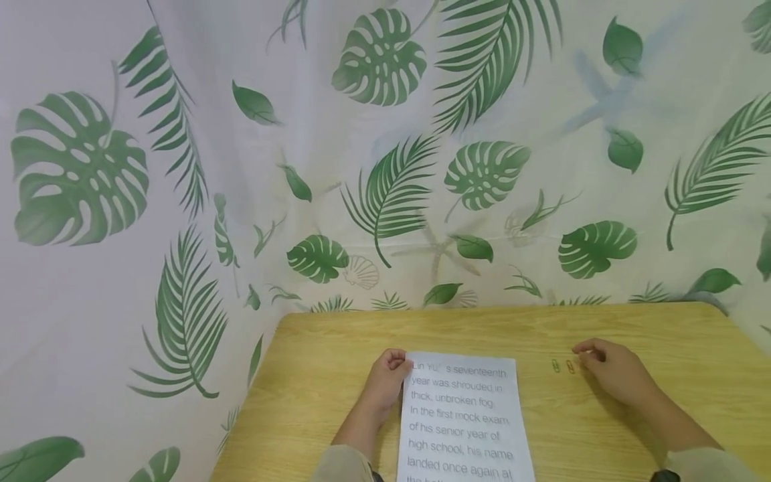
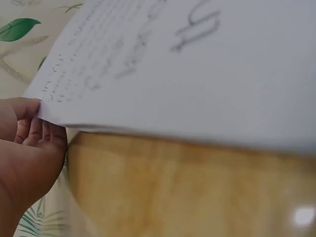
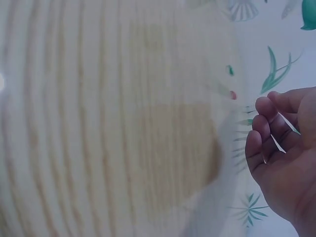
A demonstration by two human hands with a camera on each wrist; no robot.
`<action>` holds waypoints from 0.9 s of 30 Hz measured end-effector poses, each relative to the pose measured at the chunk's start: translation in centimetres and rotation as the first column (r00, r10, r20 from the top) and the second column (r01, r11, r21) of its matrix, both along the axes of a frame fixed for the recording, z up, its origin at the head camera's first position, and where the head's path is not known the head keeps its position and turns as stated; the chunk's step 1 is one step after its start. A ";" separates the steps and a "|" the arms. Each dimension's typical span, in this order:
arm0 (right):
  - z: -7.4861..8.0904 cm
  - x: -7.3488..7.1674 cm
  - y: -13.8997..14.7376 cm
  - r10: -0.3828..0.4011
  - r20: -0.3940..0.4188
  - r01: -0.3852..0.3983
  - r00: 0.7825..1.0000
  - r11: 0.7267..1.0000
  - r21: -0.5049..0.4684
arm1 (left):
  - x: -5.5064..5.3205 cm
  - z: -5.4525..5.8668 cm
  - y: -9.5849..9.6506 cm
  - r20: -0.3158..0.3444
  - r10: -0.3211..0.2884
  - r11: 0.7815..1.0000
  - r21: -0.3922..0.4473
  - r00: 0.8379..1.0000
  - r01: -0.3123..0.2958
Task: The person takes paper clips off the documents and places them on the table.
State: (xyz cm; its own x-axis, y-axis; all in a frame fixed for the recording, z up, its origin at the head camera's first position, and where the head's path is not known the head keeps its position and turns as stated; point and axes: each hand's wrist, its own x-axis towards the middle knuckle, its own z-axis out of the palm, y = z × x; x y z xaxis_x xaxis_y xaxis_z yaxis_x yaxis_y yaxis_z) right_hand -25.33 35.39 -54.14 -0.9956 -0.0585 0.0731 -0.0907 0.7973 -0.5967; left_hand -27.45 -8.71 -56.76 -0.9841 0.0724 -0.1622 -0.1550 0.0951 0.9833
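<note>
My left hand (image 1: 385,378) pinches the upper left corner of a white sheet of paper (image 1: 460,415) printed with large English text. In the left wrist view, the thumb (image 2: 24,106) lies on top of the sheet and the other fingers curl beneath its corner. To the right of the paper, a green paper clip (image 1: 556,365) and a red paper clip (image 1: 570,367) lie side by side on the table. My right hand (image 1: 623,375) hovers beside the red clip, its fingers loosely bent, with nothing visible between them. The paper's lower part runs out of the head view.
The yellow wood-grain table (image 1: 325,341) has rounded far corners. A white curtain (image 1: 253,174) with green leaf prints hangs behind it and along the left side. A bright reflection (image 2: 303,216) shows on the tabletop in the left wrist view.
</note>
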 end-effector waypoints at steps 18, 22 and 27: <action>5.0 3.0 -5.7 0.042 -0.011 -0.043 0.999 0.985 -0.165 | -1.1 2.3 1.2 -0.126 0.037 0.847 -0.523 0.991 -0.098; 5.3 3.5 -6.5 0.053 0.008 -0.051 0.999 0.987 -0.153 | -1.2 2.5 1.3 -0.159 -0.039 0.745 -0.663 0.986 -0.077; 5.1 4.0 -7.3 0.058 0.032 -0.051 0.998 0.983 -0.176 | -1.1 2.6 1.4 -0.134 -0.063 0.714 -0.699 0.989 -0.049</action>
